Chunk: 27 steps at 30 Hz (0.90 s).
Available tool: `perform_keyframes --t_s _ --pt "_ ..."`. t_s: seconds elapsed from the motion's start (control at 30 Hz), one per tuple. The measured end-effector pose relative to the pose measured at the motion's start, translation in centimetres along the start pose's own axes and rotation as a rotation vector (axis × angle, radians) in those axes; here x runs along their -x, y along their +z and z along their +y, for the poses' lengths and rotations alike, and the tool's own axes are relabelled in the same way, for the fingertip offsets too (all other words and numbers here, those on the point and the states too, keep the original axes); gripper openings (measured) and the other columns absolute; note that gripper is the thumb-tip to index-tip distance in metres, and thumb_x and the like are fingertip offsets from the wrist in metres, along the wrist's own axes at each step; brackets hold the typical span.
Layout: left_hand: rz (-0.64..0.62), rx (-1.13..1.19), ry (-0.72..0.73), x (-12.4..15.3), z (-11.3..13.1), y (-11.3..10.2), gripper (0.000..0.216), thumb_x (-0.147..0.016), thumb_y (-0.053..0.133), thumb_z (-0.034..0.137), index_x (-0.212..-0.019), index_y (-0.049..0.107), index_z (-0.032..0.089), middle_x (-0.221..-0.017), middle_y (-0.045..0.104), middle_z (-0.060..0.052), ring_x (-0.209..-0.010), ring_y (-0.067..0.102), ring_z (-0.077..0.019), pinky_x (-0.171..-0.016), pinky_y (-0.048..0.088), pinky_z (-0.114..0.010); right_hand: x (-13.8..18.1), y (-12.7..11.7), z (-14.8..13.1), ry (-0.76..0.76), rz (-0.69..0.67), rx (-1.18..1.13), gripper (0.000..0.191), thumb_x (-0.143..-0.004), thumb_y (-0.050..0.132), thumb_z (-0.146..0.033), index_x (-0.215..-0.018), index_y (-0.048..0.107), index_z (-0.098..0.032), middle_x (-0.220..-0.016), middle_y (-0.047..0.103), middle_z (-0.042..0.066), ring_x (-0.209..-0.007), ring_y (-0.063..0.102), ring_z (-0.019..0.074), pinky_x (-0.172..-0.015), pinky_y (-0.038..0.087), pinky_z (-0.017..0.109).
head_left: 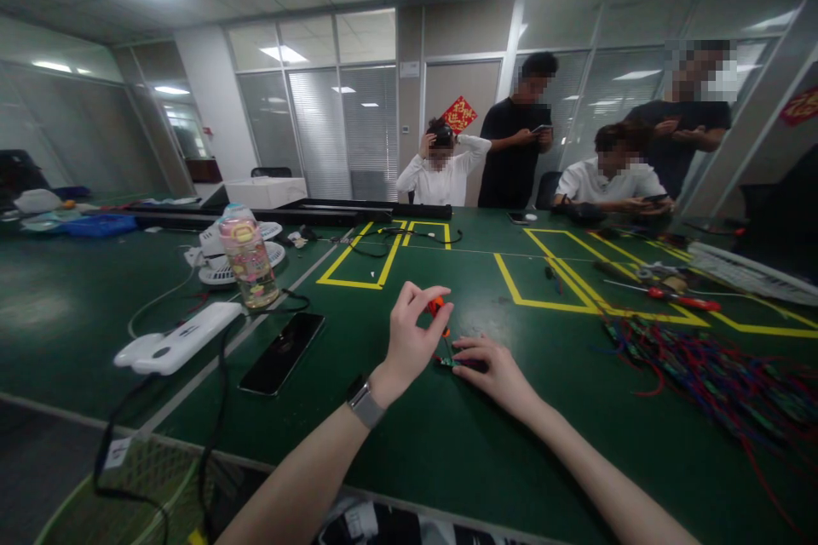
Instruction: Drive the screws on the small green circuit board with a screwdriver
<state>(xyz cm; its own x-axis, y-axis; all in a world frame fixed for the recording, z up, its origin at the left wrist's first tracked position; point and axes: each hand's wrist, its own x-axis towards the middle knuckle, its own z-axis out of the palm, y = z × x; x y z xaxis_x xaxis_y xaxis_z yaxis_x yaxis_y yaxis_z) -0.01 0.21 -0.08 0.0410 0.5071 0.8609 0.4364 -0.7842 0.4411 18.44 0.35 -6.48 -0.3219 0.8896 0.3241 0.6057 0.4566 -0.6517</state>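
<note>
My left hand [412, 325], with a watch [365, 400] on its wrist, is closed around the orange handle of a screwdriver [438, 305]. The screwdriver stands nearly upright, its thin shaft running down to a small green circuit board [446, 362]. Whether the tip touches the board is too small to tell. My right hand [489, 364] rests on the green table [460, 460] and pinches the board's right side between thumb and fingers. On the right lies a heap of similar boards with red and blue wires [709, 366].
Left of my arms lie a black phone [283, 352], a white handheld device [181, 339] and a drink bottle [249, 260]. A red-handled screwdriver [683, 299] lies at the right. Yellow tape [351, 282] marks the table. Several people sit or stand across it. A green basket [128, 494] stands below the edge.
</note>
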Motion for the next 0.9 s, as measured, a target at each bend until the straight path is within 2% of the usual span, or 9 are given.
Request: perform_keyframes --t_s 0.1,0.2,0.27,0.43,0.5,0.63,0.7,0.8,0.9 --pt "-0.002 0.006 -0.009 -0.05 -0.1 -0.2 0.02 -0.094 0.056 0.026 -0.111 0.066 0.022 -0.082 0.052 -0.001 -0.075 0.053 -0.0144 -0.069 0.047 -0.026 -0.01 -0.06 -0.17 0.011 -0.009 0.005 0.015 -0.077 0.072 -0.03 -0.089 0.078 -0.024 -0.115 0.073 0.009 -0.115 0.063 0.0282 -0.114 0.024 0.058" --pt "-0.049 0.08 -0.003 0.05 0.11 -0.27 0.033 -0.101 0.038 0.021 -0.126 0.059 0.021 -0.099 0.059 -0.006 -0.091 0.058 -0.0161 -0.08 0.049 -0.029 -0.03 -0.06 -0.27 0.022 -0.014 0.008 0.016 -0.077 0.073 -0.03 -0.091 0.078 -0.024 -0.115 0.073 0.009 -0.115 0.063 0.028 -0.115 0.023 0.058" --pt "-0.075 0.119 -0.004 0.13 0.26 -0.18 0.036 -0.101 0.036 0.019 -0.133 0.053 0.021 -0.109 0.061 -0.007 -0.1 0.059 -0.017 -0.086 0.049 -0.031 -0.02 -0.05 -0.3 0.022 -0.011 0.007 0.016 -0.077 0.073 -0.03 -0.09 0.078 -0.024 -0.116 0.073 0.009 -0.115 0.063 0.028 -0.115 0.023 0.057" --pt "0.004 0.054 0.026 0.22 0.11 0.07 0.021 -0.093 0.059 0.026 -0.112 0.066 0.022 -0.086 0.056 -0.002 -0.079 0.057 -0.0146 -0.073 0.05 -0.027 0.04 -0.19 -0.49 0.017 -0.018 0.003 0.016 -0.078 0.071 -0.03 -0.09 0.078 -0.023 -0.117 0.072 0.01 -0.115 0.062 0.0285 -0.115 0.023 0.058" --pt "0.021 0.034 0.026 0.25 0.07 0.04 0.019 -0.092 0.06 0.028 -0.107 0.068 0.022 -0.084 0.053 -0.001 -0.077 0.056 -0.0143 -0.071 0.05 -0.026 0.05 -0.26 -0.62 0.021 -0.022 0.005 0.016 -0.077 0.072 -0.03 -0.09 0.078 -0.023 -0.117 0.072 0.01 -0.115 0.062 0.0287 -0.115 0.023 0.058" --pt "-0.057 0.106 -0.008 0.34 0.31 -0.01 0.033 -0.1 0.039 0.021 -0.129 0.056 0.022 -0.108 0.061 -0.007 -0.094 0.062 -0.0162 -0.083 0.052 -0.03 0.02 -0.29 -0.7 0.026 -0.02 0.007 0.015 -0.077 0.072 -0.03 -0.089 0.078 -0.023 -0.116 0.072 0.01 -0.115 0.062 0.0287 -0.115 0.024 0.058" --pt "-0.071 0.156 -0.008 0.35 0.41 0.06 0.036 -0.101 0.037 0.018 -0.133 0.052 0.021 -0.118 0.061 -0.009 -0.098 0.064 -0.0158 -0.087 0.053 -0.03 0.01 -0.26 -0.64 0.024 -0.021 0.005 0.016 -0.077 0.072 -0.03 -0.089 0.078 -0.023 -0.116 0.072 0.01 -0.115 0.062 0.0287 -0.115 0.024 0.057" --pt "-0.031 0.126 0.03 0.29 0.3 0.2 0.029 -0.097 0.05 0.019 -0.123 0.06 0.022 -0.106 0.064 -0.006 -0.093 0.064 -0.0154 -0.083 0.053 -0.029 0.03 -0.2 -0.54 0.02 -0.016 0.003 0.015 -0.078 0.071 -0.03 -0.089 0.078 -0.023 -0.116 0.072 0.01 -0.114 0.063 0.0283 -0.115 0.024 0.057" --pt "0.06 0.04 0.049 0.23 0.02 0.2 0.018 -0.089 0.064 0.025 -0.107 0.069 0.021 -0.087 0.057 -0.002 -0.08 0.059 -0.0144 -0.074 0.052 -0.026 0.07 -0.17 -0.53 0.016 -0.011 0.0 0.016 -0.078 0.071 -0.031 -0.089 0.078 -0.023 -0.116 0.072 0.01 -0.114 0.063 0.0283 -0.115 0.024 0.057"
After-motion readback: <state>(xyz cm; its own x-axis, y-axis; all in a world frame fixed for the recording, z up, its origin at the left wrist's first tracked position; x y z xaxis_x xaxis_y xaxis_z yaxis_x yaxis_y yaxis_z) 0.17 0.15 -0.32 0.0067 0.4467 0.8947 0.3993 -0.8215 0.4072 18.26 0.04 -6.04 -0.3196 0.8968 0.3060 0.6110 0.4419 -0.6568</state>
